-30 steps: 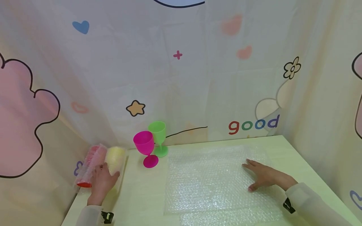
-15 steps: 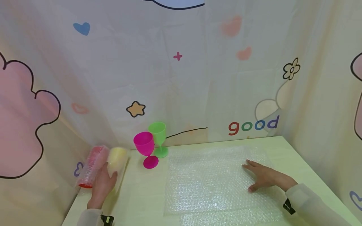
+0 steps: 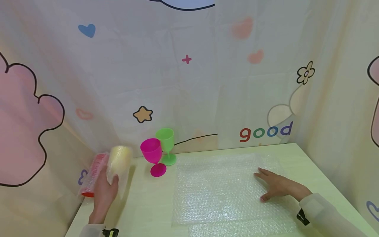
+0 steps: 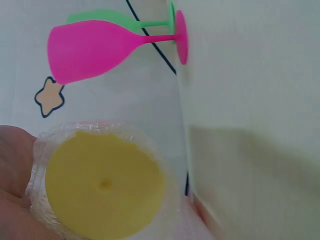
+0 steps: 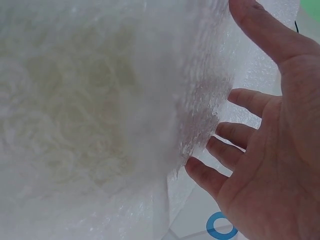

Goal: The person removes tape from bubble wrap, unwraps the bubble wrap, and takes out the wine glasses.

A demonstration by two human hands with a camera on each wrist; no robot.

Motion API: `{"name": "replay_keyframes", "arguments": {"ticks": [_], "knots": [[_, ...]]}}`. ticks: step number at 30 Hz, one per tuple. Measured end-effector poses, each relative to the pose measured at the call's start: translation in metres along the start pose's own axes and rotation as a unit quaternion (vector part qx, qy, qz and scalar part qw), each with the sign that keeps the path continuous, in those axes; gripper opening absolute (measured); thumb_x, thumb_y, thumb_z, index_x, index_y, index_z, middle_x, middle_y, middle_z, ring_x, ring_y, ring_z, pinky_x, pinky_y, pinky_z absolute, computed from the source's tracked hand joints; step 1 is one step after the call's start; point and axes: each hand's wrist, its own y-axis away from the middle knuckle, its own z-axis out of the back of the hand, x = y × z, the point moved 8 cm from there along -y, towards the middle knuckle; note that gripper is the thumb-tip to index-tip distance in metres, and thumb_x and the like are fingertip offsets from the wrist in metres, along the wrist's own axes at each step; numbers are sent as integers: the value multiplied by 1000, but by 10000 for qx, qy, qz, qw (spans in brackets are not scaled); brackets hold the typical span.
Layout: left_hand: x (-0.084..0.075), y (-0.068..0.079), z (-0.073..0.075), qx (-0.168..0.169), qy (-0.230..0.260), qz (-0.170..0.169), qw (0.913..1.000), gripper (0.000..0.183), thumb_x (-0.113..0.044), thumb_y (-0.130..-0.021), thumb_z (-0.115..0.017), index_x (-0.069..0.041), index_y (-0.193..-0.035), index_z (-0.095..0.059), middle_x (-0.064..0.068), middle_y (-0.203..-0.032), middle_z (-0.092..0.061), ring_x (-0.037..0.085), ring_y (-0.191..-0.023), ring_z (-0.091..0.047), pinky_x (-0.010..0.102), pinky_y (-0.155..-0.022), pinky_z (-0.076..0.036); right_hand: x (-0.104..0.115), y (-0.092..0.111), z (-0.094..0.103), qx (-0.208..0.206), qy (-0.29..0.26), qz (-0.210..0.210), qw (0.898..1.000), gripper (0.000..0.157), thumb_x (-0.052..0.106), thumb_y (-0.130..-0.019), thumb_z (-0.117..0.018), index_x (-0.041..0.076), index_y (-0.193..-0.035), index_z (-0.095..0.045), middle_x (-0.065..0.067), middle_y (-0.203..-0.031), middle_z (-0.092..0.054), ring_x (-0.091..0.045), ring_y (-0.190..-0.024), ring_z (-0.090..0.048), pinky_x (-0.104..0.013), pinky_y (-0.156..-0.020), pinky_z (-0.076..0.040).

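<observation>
Head view: backdrop (image 3: 204, 89) reads "good" (image 3: 265, 131); left hand (image 3: 105, 191) grips yellow bundle (image 3: 120, 159)

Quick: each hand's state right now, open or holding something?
Left hand: holding the yellow bubble-wrapped cylinder.
Right hand: open, touching the clear plastic bubble-wrap sheet.

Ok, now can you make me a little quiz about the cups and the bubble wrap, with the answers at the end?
1. What is the left hand holding?
2. True or false: in the head view, the pink goblet is left of the green goblet.
3. The right hand touches: a) the printed star, b) the bubble wrap sheet, c) the red bundle.

Key: 1. The yellow bubble-wrapped bundle. 2. True. 3. b.
</observation>
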Motion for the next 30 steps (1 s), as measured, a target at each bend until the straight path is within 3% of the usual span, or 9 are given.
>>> {"name": "replay_keyframes", "arguments": {"ticks": [5,12,19,30], "knots": [[-11,1,11,-155,40,293,9994,59,-16,-91,-54,-3,-144,-30,26,-138,-44,45,-123,-43,62,-100,-34,1,1,0,3,-27,7,10000,104,55,-61,-76,9,-144,-33,-23,-154,-18,-48,-138,-19,-67,-104,-24],[-34,3,20,-288,241,414,9984,57,-22,-92,-54,-11,-144,-31,20,-137,-46,42,-121,-46,65,-98,-35,1,1,0,-9,-7,14,10000,103,55,-61,-76,10,-144,-33,-22,-154,-19,-47,-138,-20,-67,-104,-24],[-70,6,30,-563,292,-78,9980,59,-17,-90,-57,-5,-142,-34,22,-138,-45,42,-124,-43,60,-101,-34,-1,-1,-1,-18,28,-22,10000,105,57,-61,-75,11,-145,-32,-21,-154,-18,-47,-139,-19,-68,-104,-24],[-116,17,26,-563,159,-640,9962,59,-17,-88,-60,-9,-142,-37,21,-138,-45,41,-128,-39,60,-103,-32,-4,-3,-1,19,-28,-104,9999,105,58,-61,-75,11,-145,-33,-20,-155,-18,-46,-139,-19,-68,-104,-24]]}}
